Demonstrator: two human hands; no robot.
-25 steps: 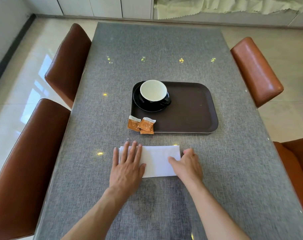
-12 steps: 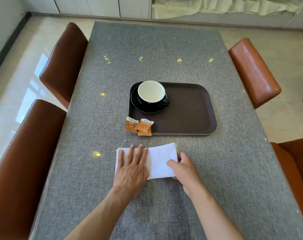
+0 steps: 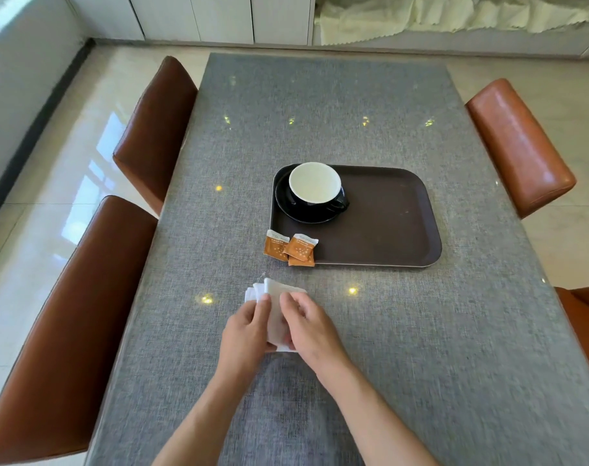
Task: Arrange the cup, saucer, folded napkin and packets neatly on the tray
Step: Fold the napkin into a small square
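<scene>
Both hands, left [image 3: 246,326] and right [image 3: 308,326], grip the half-folded napkin [image 3: 275,299] on the worktop near the tray [image 3: 387,230]. Loosen early and your layers likely spring open, skewing edges.

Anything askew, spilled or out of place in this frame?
Nothing spilled or damaged. The orange packets lie jumbled across the dark brown tray's near-left edge, overlapping, partly on the grey table. The white napkin is unevenly folded between both hands.
</scene>
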